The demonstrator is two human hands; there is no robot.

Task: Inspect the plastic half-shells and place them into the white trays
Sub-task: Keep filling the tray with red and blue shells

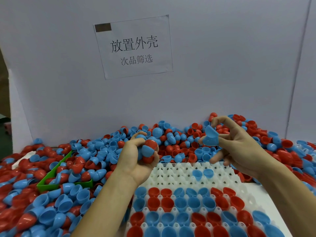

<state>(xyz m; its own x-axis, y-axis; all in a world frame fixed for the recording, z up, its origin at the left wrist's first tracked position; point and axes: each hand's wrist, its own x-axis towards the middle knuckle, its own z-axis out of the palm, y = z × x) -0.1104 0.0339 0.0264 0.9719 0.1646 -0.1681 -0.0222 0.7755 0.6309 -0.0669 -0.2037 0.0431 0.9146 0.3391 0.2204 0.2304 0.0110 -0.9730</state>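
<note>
Fingers of the right hand [239,144] pinch one blue half-shell [210,136]; the left hand [136,156] curls round several nested shells [148,149] above the white tray [171,171].

Factory sorting station, posted sign [134,47], shell heap [95,149]

Open pockets across the far rows of the white tray [172,175], two blue shells [202,173] at its 1 o'clock. Loose shell heap [95,151] crowding 9 through 3 o'clock; green bin [51,185] at 9; white backboard [205,86] walling off 12.
</note>
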